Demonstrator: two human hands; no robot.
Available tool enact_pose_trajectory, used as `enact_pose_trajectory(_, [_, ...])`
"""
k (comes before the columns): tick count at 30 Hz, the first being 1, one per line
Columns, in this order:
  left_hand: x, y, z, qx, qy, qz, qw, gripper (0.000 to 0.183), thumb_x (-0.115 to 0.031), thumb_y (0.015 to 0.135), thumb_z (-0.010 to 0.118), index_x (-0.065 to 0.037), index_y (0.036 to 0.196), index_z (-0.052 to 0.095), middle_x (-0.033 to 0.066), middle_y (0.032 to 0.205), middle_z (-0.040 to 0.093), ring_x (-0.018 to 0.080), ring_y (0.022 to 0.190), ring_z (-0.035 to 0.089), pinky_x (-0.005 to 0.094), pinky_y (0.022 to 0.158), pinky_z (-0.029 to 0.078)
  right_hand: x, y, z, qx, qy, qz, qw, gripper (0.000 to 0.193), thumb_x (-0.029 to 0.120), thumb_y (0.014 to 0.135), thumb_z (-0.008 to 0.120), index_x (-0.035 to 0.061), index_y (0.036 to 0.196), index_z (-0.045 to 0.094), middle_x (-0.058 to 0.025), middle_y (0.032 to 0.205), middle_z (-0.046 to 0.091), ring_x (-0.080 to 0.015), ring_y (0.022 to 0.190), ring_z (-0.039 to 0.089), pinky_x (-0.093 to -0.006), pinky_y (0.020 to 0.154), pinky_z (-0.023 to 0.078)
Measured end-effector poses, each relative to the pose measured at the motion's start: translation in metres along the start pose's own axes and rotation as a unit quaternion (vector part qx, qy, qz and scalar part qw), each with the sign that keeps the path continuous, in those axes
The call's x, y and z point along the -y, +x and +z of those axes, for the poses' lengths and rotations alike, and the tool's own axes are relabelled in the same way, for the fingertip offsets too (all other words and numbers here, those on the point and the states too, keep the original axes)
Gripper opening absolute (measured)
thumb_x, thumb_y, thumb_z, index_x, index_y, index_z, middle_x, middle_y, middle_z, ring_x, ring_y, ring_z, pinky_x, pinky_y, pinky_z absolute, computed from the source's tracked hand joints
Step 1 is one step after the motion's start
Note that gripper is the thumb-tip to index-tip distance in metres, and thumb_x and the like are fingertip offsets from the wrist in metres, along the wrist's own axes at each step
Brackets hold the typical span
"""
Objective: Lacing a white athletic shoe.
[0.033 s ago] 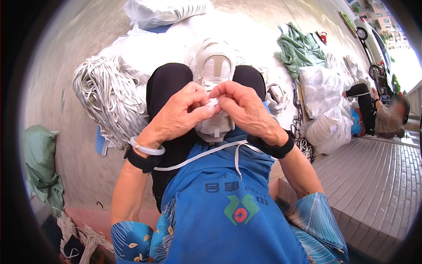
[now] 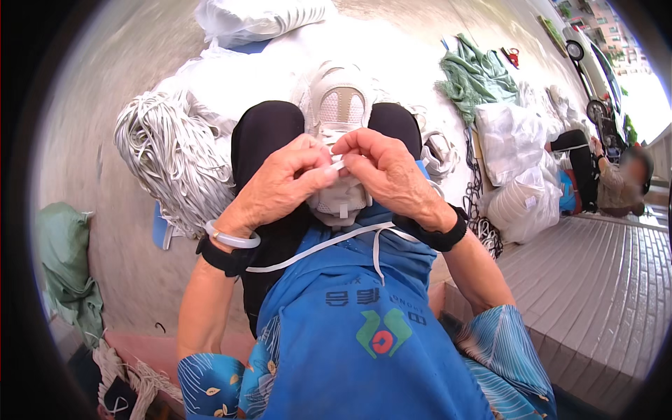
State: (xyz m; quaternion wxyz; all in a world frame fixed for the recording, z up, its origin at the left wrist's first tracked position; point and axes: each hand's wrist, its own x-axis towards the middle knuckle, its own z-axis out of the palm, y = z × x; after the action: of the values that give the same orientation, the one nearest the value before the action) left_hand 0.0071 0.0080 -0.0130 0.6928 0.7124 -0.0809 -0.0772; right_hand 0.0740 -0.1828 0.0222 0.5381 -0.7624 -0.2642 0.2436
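Note:
A white and beige sneaker (image 2: 343, 105) rests between my knees, its toe pointing away from me. Over its laced part, my left hand (image 2: 283, 175) and my right hand (image 2: 392, 171) are close together, both with pinched fingers. A short piece of white shoelace (image 2: 338, 164) shows between the fingertips, gripped from both sides. Fingers hide part of the shoe's lacing and tongue. Another length of white lace (image 2: 315, 247) runs slack across my blue apron (image 2: 336, 364).
A thick bundle of white laces (image 2: 171, 157) lies to the left. More sneakers (image 2: 441, 154) and filled plastic bags (image 2: 511, 140) are on the right, near green netting (image 2: 479, 80) and red-handled scissors (image 2: 513, 57). Another person (image 2: 619, 185) sits at far right; a green sack (image 2: 66, 245) stands at left.
Both hands stay over the sneaker with hardly any shift. The bit of lace between the fingertips has turned slightly and shows a little longer.

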Motion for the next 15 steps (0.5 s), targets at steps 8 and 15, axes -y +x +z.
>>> enact_pose_trajectory(8, [-0.007,-0.006,-0.003,-0.039,-0.008,-0.092,0.995,0.029,-0.026,0.095,0.058,-0.003,0.079,0.064,-0.0012,0.074,0.058,0.0053,0.061,0.046,0.0202,0.056,0.038,-0.016,-0.057,-0.012,-0.109,-0.267,-0.064,0.955,0.018,0.006,0.08,0.067,0.0025,0.097,0.065,-0.0115,0.086,0.061,-0.025,0.071,0.061,-0.0345,0.061,0.049])
enact_pose_trajectory(15, [-0.014,-0.006,0.002,-0.066,0.044,-0.1,0.992,0.034,-0.026,0.094,0.058,-0.002,0.071,0.063,-0.0028,0.066,0.052,0.0043,0.058,0.042,0.0205,0.053,0.035,-0.033,-0.054,0.0,-0.137,-0.291,-0.075,0.944,0.025,0.003,0.081,0.061,0.0034,0.105,0.058,-0.0145,0.091,0.057,-0.035,0.078,0.06,-0.0414,0.067,0.048])
